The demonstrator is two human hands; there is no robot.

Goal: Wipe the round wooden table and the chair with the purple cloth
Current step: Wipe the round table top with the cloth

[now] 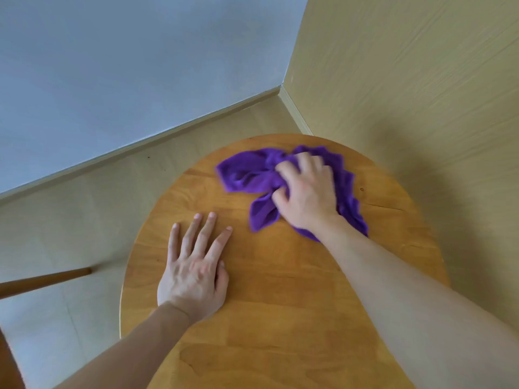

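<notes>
The round wooden table (280, 290) fills the lower middle of the head view. A bunched purple cloth (247, 172) lies on its far half. My right hand (306, 192) presses down on the cloth with fingers curled into its folds; the hand looks slightly blurred. My left hand (196, 265) rests flat on the tabletop at the near left, fingers spread, holding nothing. A brown wooden chair leg (47, 280) pokes in from the left edge; the seat is out of sight.
The table stands in a room corner. A pale blue wall (126, 66) runs behind it on the left and a beige wall (421, 80) on the right. Light flooring (70, 220) lies to the table's left.
</notes>
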